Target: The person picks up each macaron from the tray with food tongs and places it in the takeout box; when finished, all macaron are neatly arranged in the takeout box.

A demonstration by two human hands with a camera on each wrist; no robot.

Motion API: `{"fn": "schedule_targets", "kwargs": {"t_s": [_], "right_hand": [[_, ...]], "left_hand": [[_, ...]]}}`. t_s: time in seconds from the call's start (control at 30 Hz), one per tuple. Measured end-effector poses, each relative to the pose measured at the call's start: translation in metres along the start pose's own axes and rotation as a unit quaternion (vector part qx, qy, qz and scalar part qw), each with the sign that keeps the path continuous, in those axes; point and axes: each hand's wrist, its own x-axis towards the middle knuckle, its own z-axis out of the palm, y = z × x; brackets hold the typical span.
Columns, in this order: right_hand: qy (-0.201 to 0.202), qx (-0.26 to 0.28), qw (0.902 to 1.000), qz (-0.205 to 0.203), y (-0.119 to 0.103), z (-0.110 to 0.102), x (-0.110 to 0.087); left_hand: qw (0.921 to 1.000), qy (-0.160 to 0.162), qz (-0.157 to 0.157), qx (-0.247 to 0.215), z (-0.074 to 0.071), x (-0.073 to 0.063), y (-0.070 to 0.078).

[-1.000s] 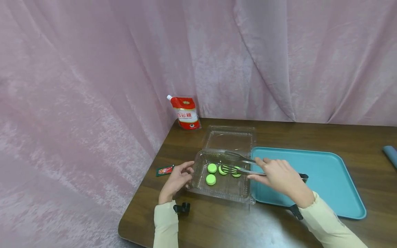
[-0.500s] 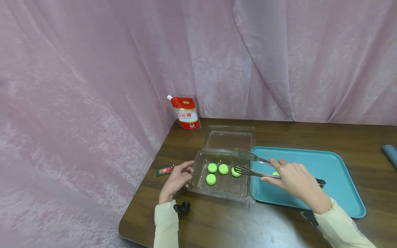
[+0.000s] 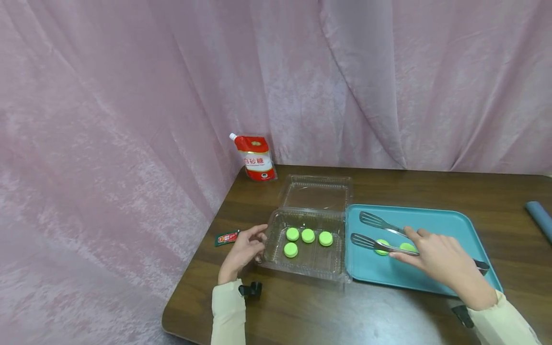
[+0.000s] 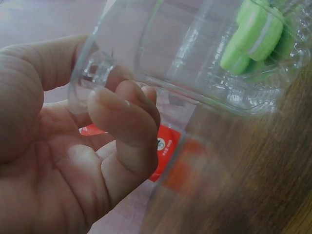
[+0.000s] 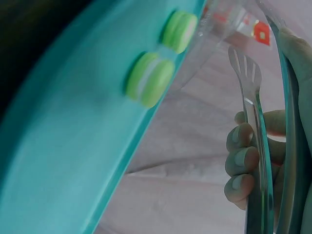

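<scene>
My left hand (image 3: 244,250) pinches the left rim of a clear plastic clamshell box (image 3: 308,261), as the left wrist view shows close up. Inside the box lie several green macarons (image 3: 326,238) with pale filling. In my right hand (image 3: 444,258) I grip metal tongs (image 3: 381,222), their slotted ends spread apart with nothing between them. They hang over the blue tray (image 3: 366,268). Two more green macarons sit on that tray beneath the tongs, one (image 5: 150,79) nearer in the right wrist view and the other (image 5: 180,31) behind it.
The box's hinged lid (image 3: 319,194) lies open behind it. A red and white sugar pouch (image 3: 257,158) stands at the back left corner. Left of the box is a small green and red sachet (image 3: 226,238). A blue rolled object (image 3: 539,215) lies at the far right.
My right hand has moved right with the tongs, from over the box to over the tray. The macarons on the tray have come into view. The left hand stays at the box rim.
</scene>
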Motion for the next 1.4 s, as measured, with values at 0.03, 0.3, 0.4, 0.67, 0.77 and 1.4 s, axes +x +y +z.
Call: {"fn": "schedule_targets", "kwargs": {"t_s": [0.03, 0.3, 0.4, 0.67, 0.77, 1.4], "right_hand": [[0.001, -0.002, 1.0000, 0.002, 0.002, 0.000, -0.003], [-0.019, -0.003, 0.9991, 0.037, 0.017, -0.002, -0.020], [-0.041, -0.009, 0.9975, 0.058, 0.025, -0.004, -0.027], [-0.052, -0.014, 0.9950, 0.084, 0.039, -0.002, -0.049], [-0.046, -0.017, 0.9949, 0.088, 0.043, -0.001, -0.055], [-0.026, -0.027, 0.9971, 0.066, 0.053, -0.004, -0.071]], "left_hand": [[1.0000, 0.000, 0.000, 0.000, 0.000, 0.000, -0.001], [1.0000, -0.001, -0.001, 0.002, -0.001, 0.000, -0.001], [1.0000, -0.004, 0.002, 0.003, 0.000, 0.000, 0.001], [0.9999, -0.012, 0.004, 0.007, 0.001, 0.002, 0.003], [0.9999, -0.011, 0.003, 0.009, 0.000, 0.002, 0.002], [0.9998, -0.018, 0.006, 0.008, 0.000, -0.001, 0.004]]}}
